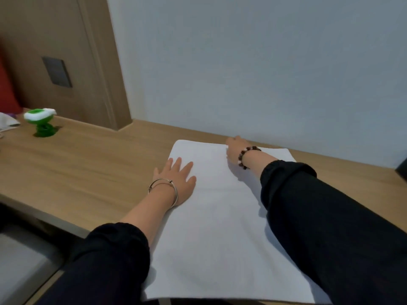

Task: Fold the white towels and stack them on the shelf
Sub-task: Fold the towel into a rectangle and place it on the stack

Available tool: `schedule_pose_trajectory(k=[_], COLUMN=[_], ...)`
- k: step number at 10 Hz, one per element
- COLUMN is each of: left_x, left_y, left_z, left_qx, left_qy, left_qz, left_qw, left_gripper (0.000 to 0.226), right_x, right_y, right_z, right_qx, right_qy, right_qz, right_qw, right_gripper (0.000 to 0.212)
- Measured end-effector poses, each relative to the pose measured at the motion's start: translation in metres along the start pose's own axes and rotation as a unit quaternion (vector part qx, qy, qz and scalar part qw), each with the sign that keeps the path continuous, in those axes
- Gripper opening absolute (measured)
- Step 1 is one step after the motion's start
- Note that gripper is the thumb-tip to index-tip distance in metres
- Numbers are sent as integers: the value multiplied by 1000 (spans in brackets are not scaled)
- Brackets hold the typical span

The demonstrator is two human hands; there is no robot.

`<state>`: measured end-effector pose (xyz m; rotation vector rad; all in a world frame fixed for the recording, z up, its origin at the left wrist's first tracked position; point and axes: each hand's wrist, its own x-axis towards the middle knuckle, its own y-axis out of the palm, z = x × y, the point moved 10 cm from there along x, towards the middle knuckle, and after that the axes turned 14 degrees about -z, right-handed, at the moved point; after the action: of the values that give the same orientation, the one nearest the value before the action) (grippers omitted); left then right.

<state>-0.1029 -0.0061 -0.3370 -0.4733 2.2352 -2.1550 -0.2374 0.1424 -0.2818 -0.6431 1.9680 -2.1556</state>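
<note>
A white towel (215, 216) lies spread flat on the wooden table (88, 168), reaching from the near edge almost to the wall. My left hand (178, 181) rests flat on the towel's left side, fingers straight and spread. At the towel's far edge, my right hand (234, 149) touches the cloth near the wall; its fingers are hidden behind the back of the hand, so I cannot tell whether they pinch the edge. Both arms wear black sleeves.
A green and white toy-like object (41, 122) stands at the table's back left. A wooden panel with a dark switch plate (56, 71) rises behind it. A pale wall (264, 73) closes the table's far side. A dark object (402, 170) sits at the right edge.
</note>
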Motion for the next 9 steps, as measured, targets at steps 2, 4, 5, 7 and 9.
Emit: schedule_pose_trajectory(k=[2, 4, 5, 7, 9], left_x=[2, 1, 0, 1, 3], left_y=[3, 4, 4, 4, 1], left_z=[1, 0, 0, 1, 5], left_qx=[-11, -10, -14, -20, -32], left_qy=[-4, -3, -6, -7, -47], left_qz=[-8, -11, -11, -6, -2], left_qw=[1000, 1000, 1000, 1000, 998], left_gripper=[57, 58, 58, 58, 64], right_x=[38, 43, 40, 43, 28], right_y=[23, 22, 23, 6, -68], right_z=[-10, -18, -25, -18, -5], right_qx=[-53, -55, -81, -23, -38], right_qy=[-9, 23, 50, 43, 1], right_qz=[75, 129, 159, 106, -107], right_qw=[996, 990, 983, 993, 994], right_gripper=[61, 65, 69, 33, 14])
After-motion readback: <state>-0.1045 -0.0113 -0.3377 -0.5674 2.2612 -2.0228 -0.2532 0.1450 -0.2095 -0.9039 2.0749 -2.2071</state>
